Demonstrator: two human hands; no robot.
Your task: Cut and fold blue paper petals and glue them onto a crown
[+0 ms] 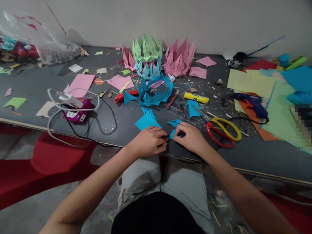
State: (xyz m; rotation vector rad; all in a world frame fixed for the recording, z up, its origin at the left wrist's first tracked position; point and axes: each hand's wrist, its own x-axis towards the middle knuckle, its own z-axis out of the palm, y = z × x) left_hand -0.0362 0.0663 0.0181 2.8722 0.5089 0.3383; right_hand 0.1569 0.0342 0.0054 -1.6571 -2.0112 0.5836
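Note:
At the front edge of the table, my right hand (190, 135) pinches a small folded piece of blue paper (172, 134) between thumb and forefinger. My left hand (152, 142) is closed, its fingertips meeting the left end of the same piece. Part of that paper is hidden by my fingers. Flat blue paper (148, 122) lies just beyond my left hand. Behind it stands a ring of folded blue paper points (156, 96), like a crown. Scissors (212, 121) with red and yellow handles rest right of my right hand.
Behind are green (146, 48), light blue (149, 69) and pink (179, 60) paper crowns. A yellow glue stick (196, 97), blue glue gun (252, 104) and colored sheets (250, 82) lie right. A purple power adapter (79, 113) with looping cables stands left, near a red chair (56, 152).

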